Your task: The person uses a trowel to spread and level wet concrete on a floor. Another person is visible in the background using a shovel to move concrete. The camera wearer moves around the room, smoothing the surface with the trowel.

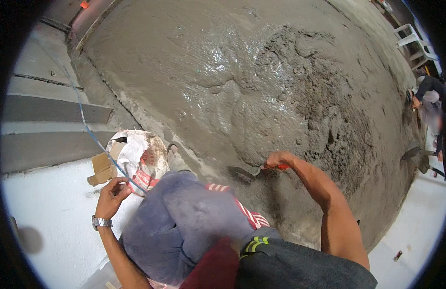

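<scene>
- A worker's right hand wraps the handle of a trowel, its blade against wet concrete; smoothing appears under way.
- The left hand curls at a blue cord; whether it pinches cannot be told.
- Another stroke likely calls for a flat blade.

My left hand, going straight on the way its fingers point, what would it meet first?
Your left hand would likely meet the blue cord right by its fingertips, then the white-and-red sack beyond, though depth is hard to judge here.
</scene>
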The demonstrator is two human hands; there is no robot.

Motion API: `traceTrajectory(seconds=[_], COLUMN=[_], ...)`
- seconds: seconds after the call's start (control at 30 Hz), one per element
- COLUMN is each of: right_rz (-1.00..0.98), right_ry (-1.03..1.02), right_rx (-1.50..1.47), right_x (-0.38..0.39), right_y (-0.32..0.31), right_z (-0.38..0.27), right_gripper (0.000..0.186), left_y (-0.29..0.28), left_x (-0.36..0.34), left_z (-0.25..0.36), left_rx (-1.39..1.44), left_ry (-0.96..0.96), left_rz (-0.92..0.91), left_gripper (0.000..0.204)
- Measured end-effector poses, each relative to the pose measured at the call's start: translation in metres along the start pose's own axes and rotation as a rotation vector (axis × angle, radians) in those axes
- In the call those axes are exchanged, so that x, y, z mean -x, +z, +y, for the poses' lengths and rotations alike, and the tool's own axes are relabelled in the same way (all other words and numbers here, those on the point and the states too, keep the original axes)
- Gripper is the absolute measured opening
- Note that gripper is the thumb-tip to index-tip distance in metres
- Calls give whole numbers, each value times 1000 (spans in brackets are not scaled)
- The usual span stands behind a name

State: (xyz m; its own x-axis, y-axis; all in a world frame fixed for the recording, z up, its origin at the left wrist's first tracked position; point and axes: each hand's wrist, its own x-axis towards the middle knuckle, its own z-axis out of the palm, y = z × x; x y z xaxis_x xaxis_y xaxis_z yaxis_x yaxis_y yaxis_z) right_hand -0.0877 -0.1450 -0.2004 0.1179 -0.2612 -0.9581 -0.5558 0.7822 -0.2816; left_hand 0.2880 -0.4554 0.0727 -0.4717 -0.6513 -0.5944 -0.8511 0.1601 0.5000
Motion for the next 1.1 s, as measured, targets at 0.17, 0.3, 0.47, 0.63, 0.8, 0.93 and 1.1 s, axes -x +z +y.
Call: traceTrajectory(seconds=[0.17,0.3,0.47,0.63,0.8,0.93,1.1], right_rz=[85,191,300,429,567,362,240], right_ry=[43,-82,-137,-112,-102,-145,-200], right_rx=[113,79,100,159,328,568,463], right_x=[11,6,16,6,21,47,11], right_y=[12,10,4,-12,-5,46,65], right_z=[-17,-23,-17,-6,52,75,88], right_gripper=[43,45,41,39,34,31,43], left_y=[3,0,0,-1,2,3,5], left_x=[-4,-3,-6,-5,-1,1,-5], left_z=[1,-10,-10,-11,-1,5,5], left_rx=[55,27,26,31,54,36,67], left_ry=[20,36,30,15,12,14,49], left_rz=[-5,-5,-11,-22,-19,-9,-34], left_gripper=[36,36,36,35,37,37,37])
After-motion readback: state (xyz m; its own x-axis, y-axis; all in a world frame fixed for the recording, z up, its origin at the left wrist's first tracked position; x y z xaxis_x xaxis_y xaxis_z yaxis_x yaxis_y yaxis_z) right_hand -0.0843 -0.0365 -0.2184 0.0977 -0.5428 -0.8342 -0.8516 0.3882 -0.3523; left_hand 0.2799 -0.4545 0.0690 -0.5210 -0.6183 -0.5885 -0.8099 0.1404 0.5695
